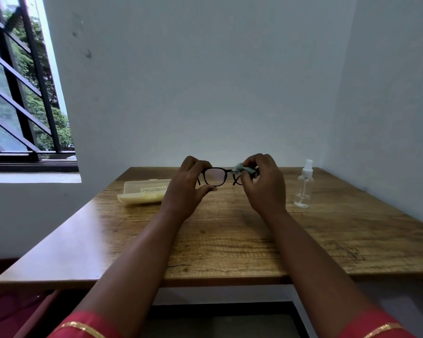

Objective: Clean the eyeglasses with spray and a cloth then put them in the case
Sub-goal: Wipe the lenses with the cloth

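Head view: black-framed eyeglasses [215, 176], crumpled cloth [239, 168]

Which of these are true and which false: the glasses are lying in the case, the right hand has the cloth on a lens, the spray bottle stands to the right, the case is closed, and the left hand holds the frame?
1. The eyeglasses lie in the case. False: both hands hold them up above the table.
2. The right hand presses the cloth on a lens. True.
3. The spray bottle stands upright to the right of the hands. True.
4. The case is closed. False: it lies open.
5. The left hand holds the frame. True.
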